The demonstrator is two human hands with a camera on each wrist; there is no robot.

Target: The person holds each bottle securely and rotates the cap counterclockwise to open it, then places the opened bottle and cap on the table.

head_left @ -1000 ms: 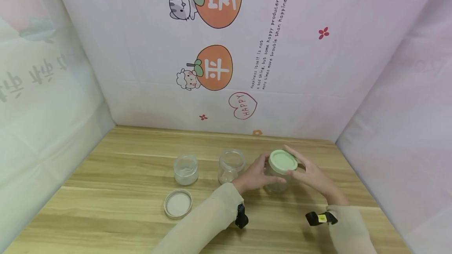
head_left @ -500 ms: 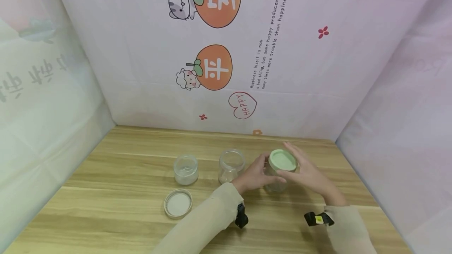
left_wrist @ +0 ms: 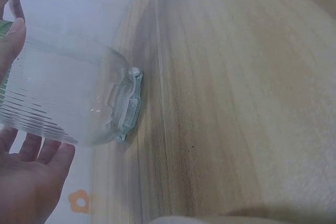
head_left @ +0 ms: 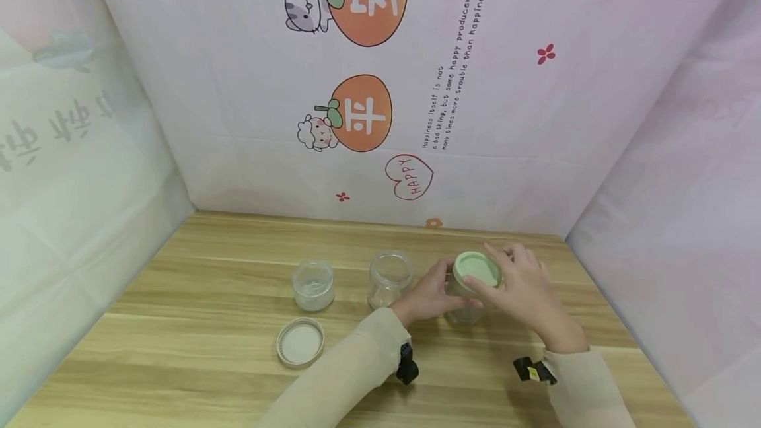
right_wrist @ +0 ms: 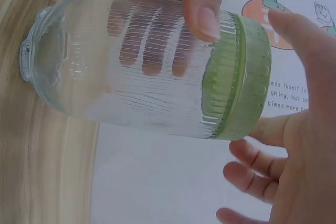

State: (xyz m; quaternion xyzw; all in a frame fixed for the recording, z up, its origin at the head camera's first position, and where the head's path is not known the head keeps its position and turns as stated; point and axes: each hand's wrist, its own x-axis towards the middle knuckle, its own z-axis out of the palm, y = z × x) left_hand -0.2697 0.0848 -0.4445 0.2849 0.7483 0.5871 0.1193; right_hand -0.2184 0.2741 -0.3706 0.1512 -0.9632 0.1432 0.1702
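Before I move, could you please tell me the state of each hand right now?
Left hand: closed, holding the glass jar.
Right hand: closed, holding the green lid by its rim.

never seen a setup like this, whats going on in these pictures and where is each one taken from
No machine here, just a person's two bare hands. The wide picture comes from a camera worn on the head, looking forward and down. The two close-ups come from cameras on the wrists, so the jar looks sideways there.

The left hand holds a clear jar. The right hand is at its green lid; whether it grips is hard to tell. Also on the wood-patterned table are two lidless jars, one short and one taller, and a loose lid.
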